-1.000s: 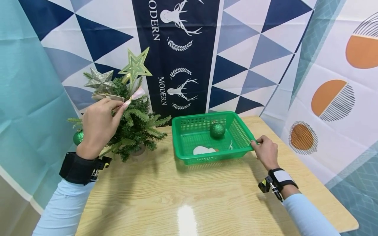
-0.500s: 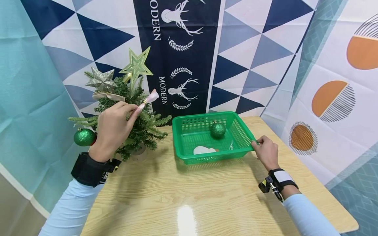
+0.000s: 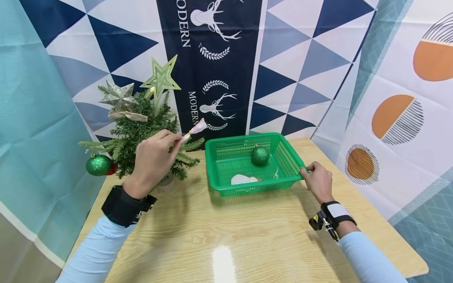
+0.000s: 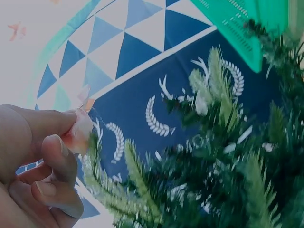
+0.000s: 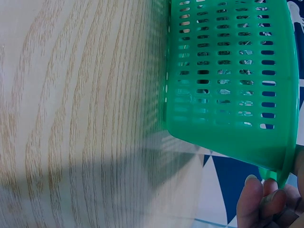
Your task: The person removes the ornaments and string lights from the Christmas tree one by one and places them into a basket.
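Note:
Between thumb and fingertips, my left hand pinches a pale pink bow with a gold middle. It is in front of the small Christmas tree, and the bow points toward the basket. In the left wrist view the fingers partly cover the bow, beside the branches. My right hand grips the right front corner of the green plastic basket by its rim. Inside lie a glittery green ball, a flat white ornament and a small pale piece.
A green star tops the tree, with a silver star and a beige bow near it. On the left hang a green ball and a red one. Patterned cloth backs the wooden table.
My left hand has moved right and a little down with the bow, away from the tree's left side, uncovering the hanging green and red balls. My right hand stays on the basket rim.

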A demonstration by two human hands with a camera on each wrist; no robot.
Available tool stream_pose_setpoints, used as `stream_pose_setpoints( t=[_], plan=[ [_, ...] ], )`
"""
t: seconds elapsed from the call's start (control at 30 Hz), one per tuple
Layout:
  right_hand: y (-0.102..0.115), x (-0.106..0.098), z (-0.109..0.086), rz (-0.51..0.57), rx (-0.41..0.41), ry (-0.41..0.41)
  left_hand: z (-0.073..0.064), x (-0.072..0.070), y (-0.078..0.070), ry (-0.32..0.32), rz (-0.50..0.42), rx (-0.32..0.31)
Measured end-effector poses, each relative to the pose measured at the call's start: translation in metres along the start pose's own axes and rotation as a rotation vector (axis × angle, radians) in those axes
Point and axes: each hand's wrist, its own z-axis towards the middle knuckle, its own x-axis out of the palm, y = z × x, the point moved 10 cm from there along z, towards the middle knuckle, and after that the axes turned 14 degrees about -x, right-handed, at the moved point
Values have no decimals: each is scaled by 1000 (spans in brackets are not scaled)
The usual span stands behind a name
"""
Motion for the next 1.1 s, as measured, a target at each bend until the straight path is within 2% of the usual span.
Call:
stream_pose_setpoints(
  t=[0.27, 0.73, 1.1],
  plan=[
    [1, -1, 0, -1, -2, -10, -9, 19, -15, 37, -21, 41],
    [3, -1, -1, 5, -12, -6, -21, 52, -24, 87, -31, 57],
    [6, -2, -1, -2, -22, -4, -27, 106, -29, 210, -49, -19]
  ],
)
